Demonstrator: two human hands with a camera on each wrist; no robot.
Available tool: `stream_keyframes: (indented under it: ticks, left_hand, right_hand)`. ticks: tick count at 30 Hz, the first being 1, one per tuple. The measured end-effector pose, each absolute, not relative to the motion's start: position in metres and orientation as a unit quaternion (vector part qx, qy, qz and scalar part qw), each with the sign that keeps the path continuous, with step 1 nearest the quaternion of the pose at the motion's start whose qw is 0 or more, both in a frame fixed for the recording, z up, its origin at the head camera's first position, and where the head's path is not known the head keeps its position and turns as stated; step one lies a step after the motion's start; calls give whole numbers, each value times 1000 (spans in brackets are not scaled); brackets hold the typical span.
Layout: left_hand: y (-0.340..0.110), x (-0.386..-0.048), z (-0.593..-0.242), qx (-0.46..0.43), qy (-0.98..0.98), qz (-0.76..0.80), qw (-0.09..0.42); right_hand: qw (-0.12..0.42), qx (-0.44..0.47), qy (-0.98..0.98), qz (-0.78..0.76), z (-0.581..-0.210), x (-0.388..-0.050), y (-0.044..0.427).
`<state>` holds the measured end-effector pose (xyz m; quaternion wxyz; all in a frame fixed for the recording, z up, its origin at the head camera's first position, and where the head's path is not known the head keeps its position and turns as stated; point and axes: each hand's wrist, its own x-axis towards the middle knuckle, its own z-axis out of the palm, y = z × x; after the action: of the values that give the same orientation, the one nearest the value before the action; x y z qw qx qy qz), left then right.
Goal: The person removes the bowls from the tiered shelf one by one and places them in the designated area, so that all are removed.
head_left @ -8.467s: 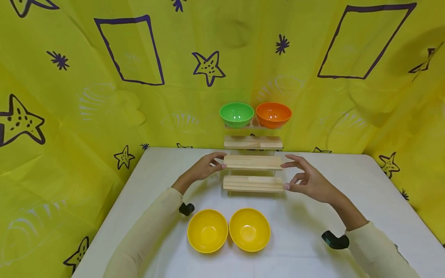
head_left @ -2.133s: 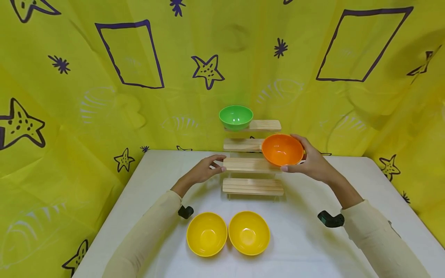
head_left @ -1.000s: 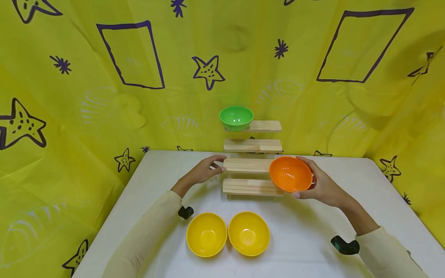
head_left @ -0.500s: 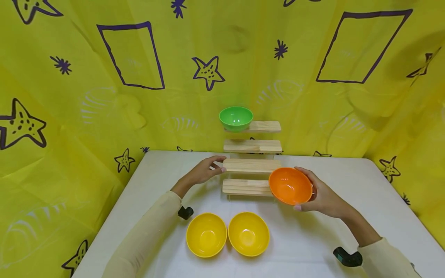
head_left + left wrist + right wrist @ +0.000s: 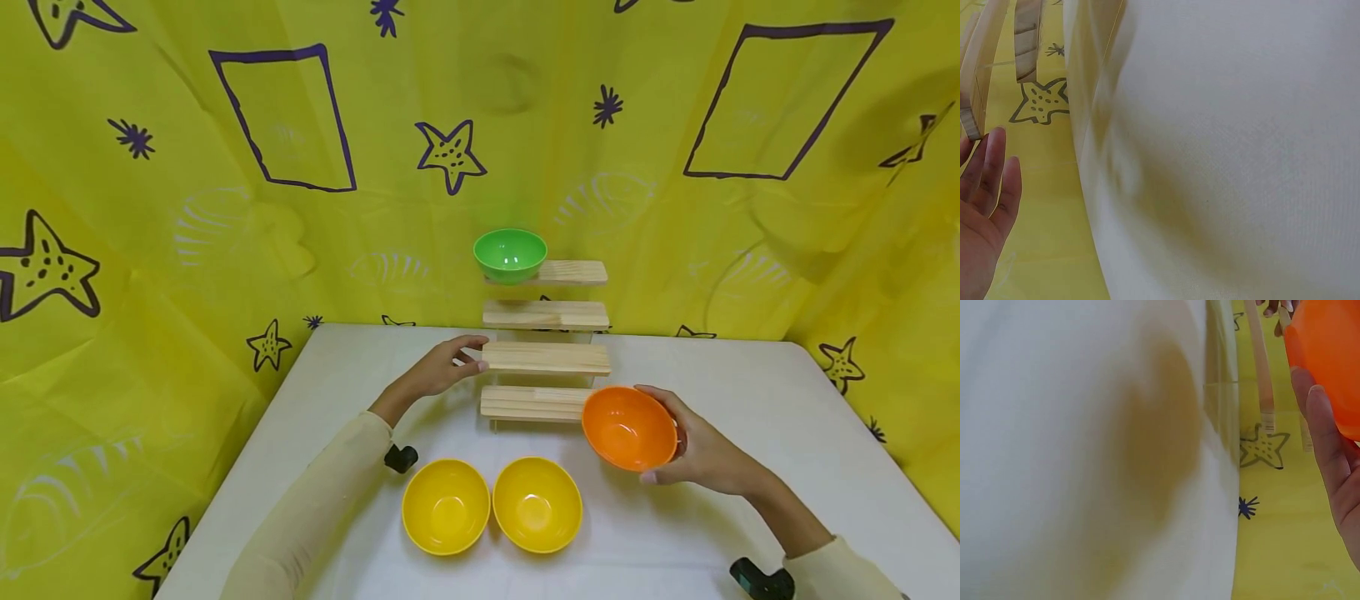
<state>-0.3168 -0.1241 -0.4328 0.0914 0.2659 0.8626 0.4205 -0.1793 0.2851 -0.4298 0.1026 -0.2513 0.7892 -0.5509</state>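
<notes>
Progress: partway, we reckon | yellow bowls on bench, green bowl waiting atop rack | orange bowl over bench, not down yet, right fingers pinching it | left fingers pinching rack

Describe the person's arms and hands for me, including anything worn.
The left hand and right hand are bare, without gloves. The left sleeve and right sleeve are cream and long, ending near the wrist. Close to each cuff sits a dark, bent device: left device, right device. No cables are visible.
</notes>
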Motion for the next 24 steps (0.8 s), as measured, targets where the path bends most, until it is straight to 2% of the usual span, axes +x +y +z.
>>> stream_keyframes:
  ticks: [11, 24]
  left_hand:
    - [-124, -317, -433, 263, 861, 424, 94]
    - [-124, -317, -433, 263, 864, 419, 94]
  right_hand:
    - [117, -248, 796, -540, -438, -168, 291]
    - [163, -264, 783, -540, -451, -156, 293]
